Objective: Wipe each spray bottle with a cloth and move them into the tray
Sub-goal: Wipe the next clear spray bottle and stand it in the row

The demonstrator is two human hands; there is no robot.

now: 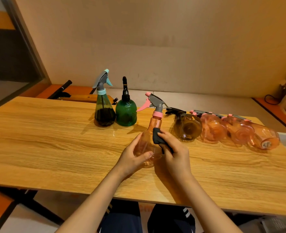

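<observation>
Translucent pink plastic spray bottle [148, 140], frame centre: left hand [134, 157] grips its base to steady it; right hand [174, 157] pinches a dark cloth [157, 136] against its shoulder to wipe.

A pink spray bottle [149, 132] is tilting at centre, a black cloth [157, 136] pressing its shoulder. At 3 o'clock, 4 bottles [223, 130] are lying sideways; at 11 o'clock, 2 green ones [115, 113] are standing upright.

both bare forearms reach forward from the bottom edge and converge at mid-frame. the left hand [134, 156] curls around the lower body of a pink spray bottle [149, 140], thumb across its front. the right hand [173, 153] pinches a dark cloth [157, 136] against the bottle's shoulder, fingers bent.
</observation>
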